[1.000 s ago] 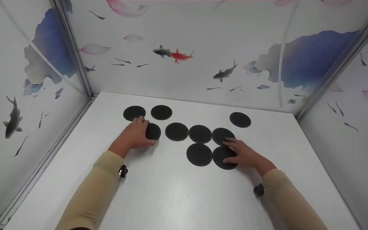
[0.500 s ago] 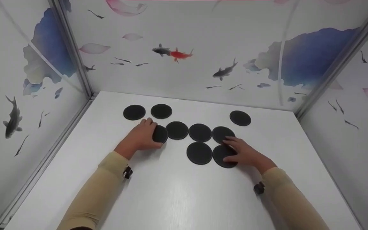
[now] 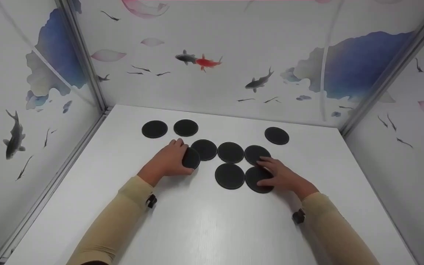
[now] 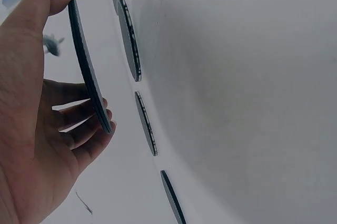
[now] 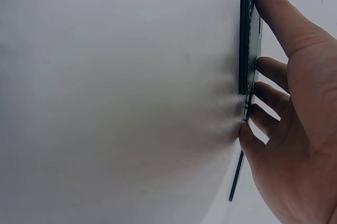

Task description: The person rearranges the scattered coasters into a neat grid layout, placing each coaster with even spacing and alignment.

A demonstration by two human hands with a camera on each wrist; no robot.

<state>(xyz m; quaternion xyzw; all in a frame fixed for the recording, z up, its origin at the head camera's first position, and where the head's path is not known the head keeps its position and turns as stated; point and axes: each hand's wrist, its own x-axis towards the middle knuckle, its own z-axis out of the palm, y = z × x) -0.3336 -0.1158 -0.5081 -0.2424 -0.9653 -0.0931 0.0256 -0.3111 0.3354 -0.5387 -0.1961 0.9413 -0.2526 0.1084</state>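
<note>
My left hand (image 3: 168,160) grips a round black coaster (image 3: 192,159) by its edge, the thumb on the near side and the fingers on the far side. In the left wrist view this coaster (image 4: 84,61) is off the table, its face tilted. Directly ahead of it lies another coaster (image 3: 204,149), the leftmost of a row that continues through a middle coaster (image 3: 230,152) to a right-hand one (image 3: 256,152). Below them sit a front coaster (image 3: 229,176) and a front right coaster (image 3: 253,179). My right hand (image 3: 282,176) rests with spread fingers on the front right and right-hand coasters.
At the back left of the white table (image 3: 197,228) lie two separate coasters, an outer one (image 3: 154,129) and an inner one (image 3: 186,127). Another coaster (image 3: 276,135) lies alone at the back right. Patterned panels (image 3: 212,84) wall the table on three sides.
My left hand has moved right and slightly nearer to me with its coaster, reaching the left end of the row. My right hand stays in place.
</note>
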